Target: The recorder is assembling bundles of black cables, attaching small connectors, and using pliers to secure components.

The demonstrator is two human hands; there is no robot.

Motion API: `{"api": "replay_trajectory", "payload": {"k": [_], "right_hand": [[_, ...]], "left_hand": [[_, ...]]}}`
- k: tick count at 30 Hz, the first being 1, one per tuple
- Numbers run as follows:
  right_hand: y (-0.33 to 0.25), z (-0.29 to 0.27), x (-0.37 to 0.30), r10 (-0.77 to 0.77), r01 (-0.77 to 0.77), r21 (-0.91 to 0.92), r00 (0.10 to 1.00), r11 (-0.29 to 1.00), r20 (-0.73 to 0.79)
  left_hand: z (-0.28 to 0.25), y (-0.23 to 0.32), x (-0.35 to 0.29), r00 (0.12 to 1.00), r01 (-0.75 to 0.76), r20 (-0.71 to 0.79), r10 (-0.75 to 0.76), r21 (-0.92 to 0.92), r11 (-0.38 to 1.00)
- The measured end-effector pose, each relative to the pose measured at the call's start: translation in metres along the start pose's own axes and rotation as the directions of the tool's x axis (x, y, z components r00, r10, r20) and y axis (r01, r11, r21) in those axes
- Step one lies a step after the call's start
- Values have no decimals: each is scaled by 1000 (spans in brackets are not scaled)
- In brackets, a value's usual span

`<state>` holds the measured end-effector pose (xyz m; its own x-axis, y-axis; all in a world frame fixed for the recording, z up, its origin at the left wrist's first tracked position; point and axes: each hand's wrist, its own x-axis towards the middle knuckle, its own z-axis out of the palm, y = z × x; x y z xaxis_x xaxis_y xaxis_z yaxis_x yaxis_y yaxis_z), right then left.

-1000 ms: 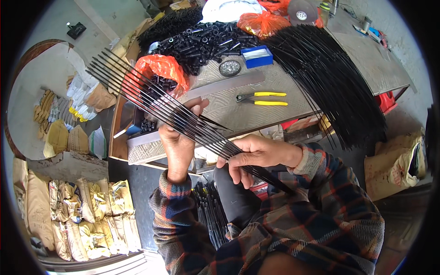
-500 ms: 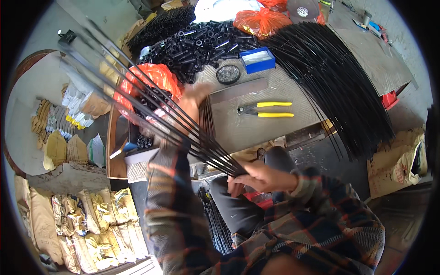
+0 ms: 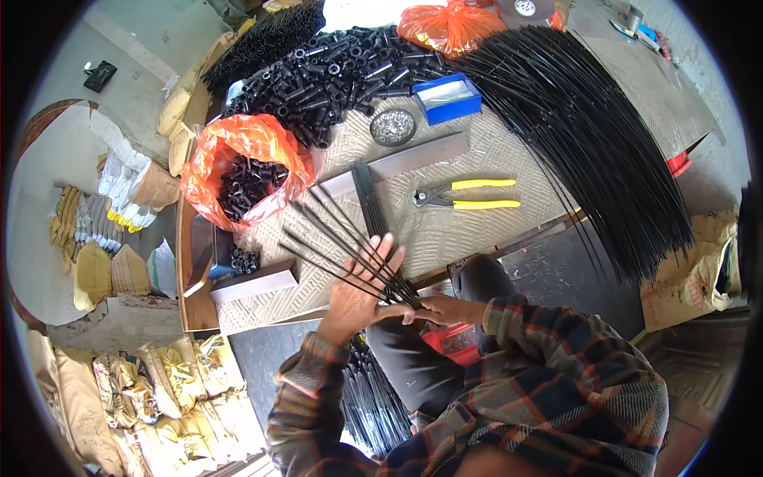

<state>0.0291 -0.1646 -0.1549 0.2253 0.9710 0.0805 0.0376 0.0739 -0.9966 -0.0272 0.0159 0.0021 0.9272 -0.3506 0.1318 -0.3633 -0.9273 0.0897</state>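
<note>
Two-handed at the table's (image 3: pixel 477 234) near edge: pinching gathered black rods (image 3: pixel 395 288) with right hand (image 3: pixel 447 311), bracing them with spread left hand (image 3: pixel 358 292), probably to control fanning. Farther right, yellow-handled pliers (image 3: pixel 455 187), presumably for quick reach.

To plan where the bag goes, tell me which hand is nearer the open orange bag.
Left. The left hand is right of the orange bag, toward the body; the right hand is farther right.
</note>
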Motion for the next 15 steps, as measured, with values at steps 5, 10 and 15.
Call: {"api": "replay_trajectory", "payload": {"k": [5, 10, 15], "right_hand": [[-6, -38, -13, 192, -142, -836, 980, 530, -45], [-170, -58, -14, -142, 244, -602, 967, 760, 212], [-226, -143, 32, -174, 122, -207, 951, 971, -255]], "left_hand": [[7, 7, 25, 990, 63, -126, -60, 20, 998], [5, 3, 17, 994, -8, -111, -1, -77, 997], [18, 1, 17, 994, 34, -109, -30, 38, 999]]}}
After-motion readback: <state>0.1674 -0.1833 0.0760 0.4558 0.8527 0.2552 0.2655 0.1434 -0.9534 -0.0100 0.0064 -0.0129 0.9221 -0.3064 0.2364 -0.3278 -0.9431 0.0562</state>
